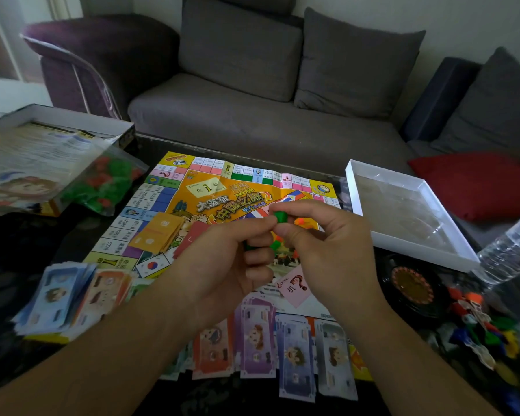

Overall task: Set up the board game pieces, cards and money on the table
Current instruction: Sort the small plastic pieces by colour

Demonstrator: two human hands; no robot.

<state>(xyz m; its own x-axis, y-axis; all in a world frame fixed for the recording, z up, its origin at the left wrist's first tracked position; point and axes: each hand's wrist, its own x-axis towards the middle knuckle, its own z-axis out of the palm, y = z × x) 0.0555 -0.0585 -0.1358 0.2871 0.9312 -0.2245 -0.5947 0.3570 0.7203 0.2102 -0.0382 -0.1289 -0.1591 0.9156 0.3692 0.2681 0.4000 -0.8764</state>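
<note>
Two bare forearms reach in from the bottom edge and meet above the middle of a colourful game board point(192, 202) spread flat on a dark worktop point(27, 241). Left hand point(222, 265) and right hand point(321, 241) come together, fingertips touching around a small green game piece point(280, 217); both hands pinch it between thumb and forefinger, and the remaining fingers of the left hand are curled over more green pieces, only partly visible. Held above the board's centre, the piece looks like light, hard plastic, smooth enough to slip, so a fingertip pinch across its sides seems the right hold. It is too small and too covered to tell which way it points or where its long axis runs. Rows of paper money point(257, 343) lie along the near edge of the board, long sides running away from the viewer, with another loose heap point(69, 295) at the left; these notes would be thin, floppy and easy to scatter. An orange card stack point(158, 232) sits on the board. A bag of red and green pieces point(108, 184) rests at left beside an open box point(57, 121); a white box lid point(409, 211) lies at right.
</note>
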